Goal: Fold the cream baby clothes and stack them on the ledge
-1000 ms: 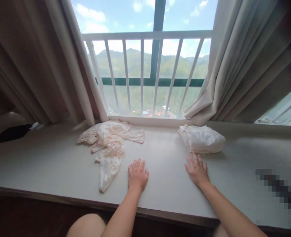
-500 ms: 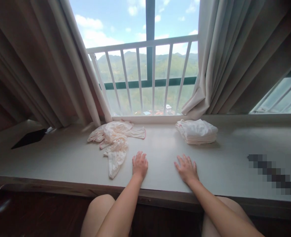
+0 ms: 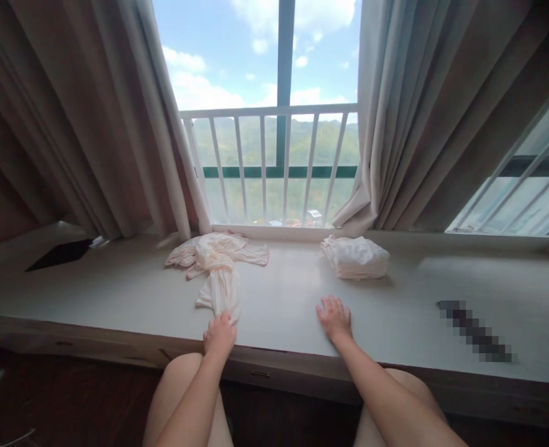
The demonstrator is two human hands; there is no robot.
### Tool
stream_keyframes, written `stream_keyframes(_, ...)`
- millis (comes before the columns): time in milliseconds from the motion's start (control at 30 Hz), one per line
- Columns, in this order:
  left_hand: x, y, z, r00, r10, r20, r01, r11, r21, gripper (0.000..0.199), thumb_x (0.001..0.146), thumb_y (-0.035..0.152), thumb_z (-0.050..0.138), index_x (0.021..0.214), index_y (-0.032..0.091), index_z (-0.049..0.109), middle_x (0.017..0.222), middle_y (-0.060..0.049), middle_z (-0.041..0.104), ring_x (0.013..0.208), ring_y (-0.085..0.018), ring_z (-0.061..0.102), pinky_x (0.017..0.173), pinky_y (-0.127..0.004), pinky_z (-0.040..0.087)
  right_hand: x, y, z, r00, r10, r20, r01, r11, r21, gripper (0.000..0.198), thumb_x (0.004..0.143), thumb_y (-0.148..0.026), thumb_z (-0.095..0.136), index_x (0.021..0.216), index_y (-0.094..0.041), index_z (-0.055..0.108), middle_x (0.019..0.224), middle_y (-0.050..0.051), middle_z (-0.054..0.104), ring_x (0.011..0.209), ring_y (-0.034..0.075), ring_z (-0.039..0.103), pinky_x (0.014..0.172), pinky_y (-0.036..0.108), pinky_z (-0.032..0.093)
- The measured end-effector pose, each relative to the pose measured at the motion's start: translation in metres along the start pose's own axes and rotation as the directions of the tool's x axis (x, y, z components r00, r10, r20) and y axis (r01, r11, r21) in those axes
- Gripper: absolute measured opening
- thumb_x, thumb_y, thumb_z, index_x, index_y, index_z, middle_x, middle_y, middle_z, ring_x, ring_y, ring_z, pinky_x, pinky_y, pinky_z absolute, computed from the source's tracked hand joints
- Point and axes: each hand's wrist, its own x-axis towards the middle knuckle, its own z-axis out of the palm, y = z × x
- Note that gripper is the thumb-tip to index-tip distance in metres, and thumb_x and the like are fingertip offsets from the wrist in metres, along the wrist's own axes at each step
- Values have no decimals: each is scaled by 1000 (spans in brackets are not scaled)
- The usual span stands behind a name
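Note:
A crumpled heap of cream-white garments (image 3: 218,254) with pink edging lies at the left on the white ledge, one of them trailing toward me. At its near end my left hand (image 3: 220,334) is closed over the fabric; the fingertips are partly hidden. My right hand (image 3: 335,315) rests palm down on the ledge, fingers spread, holding nothing. Beyond it sits a neat stack of folded white cloths (image 3: 356,257), apart from the hand.
The white ledge (image 3: 279,298) runs beneath a window with a white railing (image 3: 274,113). Grey curtains hang at the left (image 3: 135,124) and right (image 3: 395,124). A dark flat object (image 3: 60,254) lies far left; a pixelated dark strip (image 3: 477,332) lies right.
My left hand has moved left and nearer to me, from the bare ledge onto the garment's near end, and closed on it. My right hand stays flat. The view has shifted slightly.

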Motion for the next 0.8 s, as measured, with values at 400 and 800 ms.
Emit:
stream_keyframes(400,-92,8,45,929,309,204,-165,838,-520,18,85,18,55,102,20,58,85,-2,67,82,-18,65,72,-25,40,-21,6,-7,996,-67,53,66,997,31,55,102,-47,38,150,-22,51,164,7,35,153,28,25,125,50,15)
stream_keyframes(800,-131,80,34,278,794,541,303,462,-834,33,59,30,77,84,16,61,70,3,52,53,-8,39,48,-20,28,-116,-22,-43,932,-344,-111,294,544,786,55,103,-61,35,129,-25,67,143,8,59,136,23,51,120,44,32)
